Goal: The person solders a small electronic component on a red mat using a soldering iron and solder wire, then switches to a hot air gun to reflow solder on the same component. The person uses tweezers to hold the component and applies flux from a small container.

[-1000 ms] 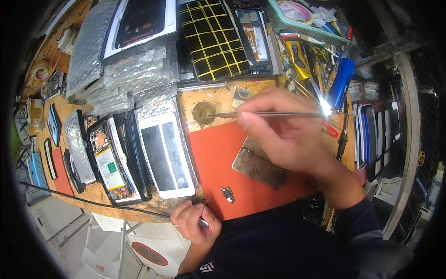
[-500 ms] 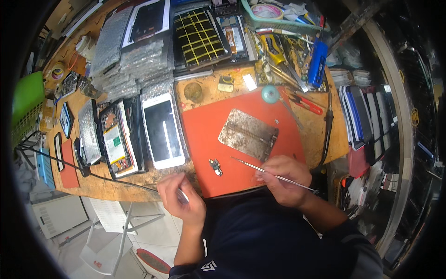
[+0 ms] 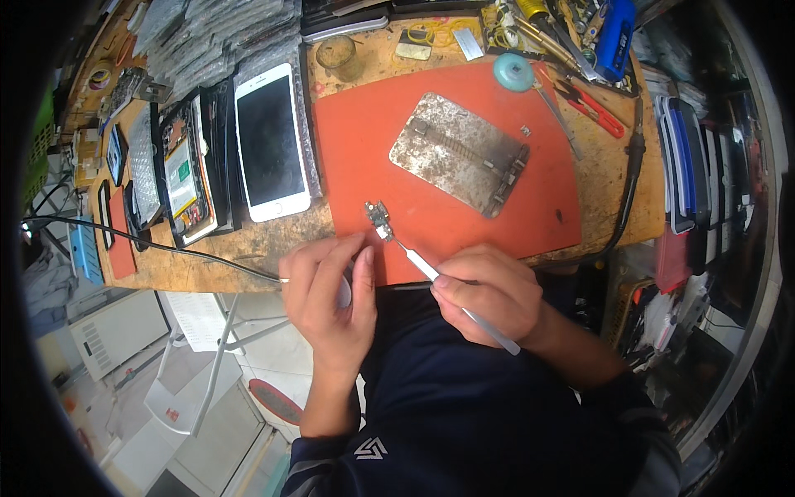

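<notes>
Head view, circuit board (image 3: 379, 220), orange mat (image 3: 354, 153), bench (image 3: 257, 240), chair (image 3: 203, 327)

Item count, listed outward from the right-hand grip.
At the grip: one right hand (image 3: 490, 291), one pair of tweezers (image 3: 423, 265). Left of it: one left hand (image 3: 323, 286), one pale object (image 3: 344, 293), partly hidden. At the tips: one small circuit board (image 3: 378, 219). Beyond the grip: one orange mat (image 3: 356, 141), one metal holder plate (image 3: 464, 141), one cup (image 3: 337, 60). Beyond, to the right: one pair of red-handled pliers (image 3: 603, 118). Beyond, to the left: one white phone (image 3: 272, 141).
</notes>
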Available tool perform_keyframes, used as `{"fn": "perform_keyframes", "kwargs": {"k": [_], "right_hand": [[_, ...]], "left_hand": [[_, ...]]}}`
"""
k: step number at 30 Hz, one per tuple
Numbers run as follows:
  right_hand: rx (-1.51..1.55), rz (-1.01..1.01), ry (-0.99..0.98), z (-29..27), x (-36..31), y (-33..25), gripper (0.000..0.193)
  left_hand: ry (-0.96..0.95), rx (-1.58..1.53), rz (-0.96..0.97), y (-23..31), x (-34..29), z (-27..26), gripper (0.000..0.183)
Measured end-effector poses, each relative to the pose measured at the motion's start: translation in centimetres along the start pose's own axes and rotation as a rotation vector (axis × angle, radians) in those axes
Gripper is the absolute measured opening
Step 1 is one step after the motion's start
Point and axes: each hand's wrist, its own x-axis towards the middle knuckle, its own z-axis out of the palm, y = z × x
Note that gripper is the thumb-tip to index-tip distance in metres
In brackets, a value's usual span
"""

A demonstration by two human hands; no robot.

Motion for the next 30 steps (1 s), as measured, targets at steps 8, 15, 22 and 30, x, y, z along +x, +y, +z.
{"fn": "perform_keyframes", "kwargs": {"k": [8,15,22,30], "right_hand": [[-0.006,0.006,-0.018,-0.2,0.4,0.0,0.022],[-0.018,0.012,-0.054,0.0,0.5,0.1,0.019],[-0.026,0.000,-0.089,-0.5,0.6,-0.2,0.017],[-0.001,-0.004,-0.093,-0.4,0.6,0.2,0.021]], "left_hand": [[-0.091,0.021,0.027,0.3,1.3,0.2,0.024],[-0.108,0.066,0.026,0.5,1.4,0.1,0.027],[-0.115,0.068,0.013,0.5,1.5,0.1,0.027],[-0.097,0.060,0.028,0.4,1.4,0.3,0.029]]}}
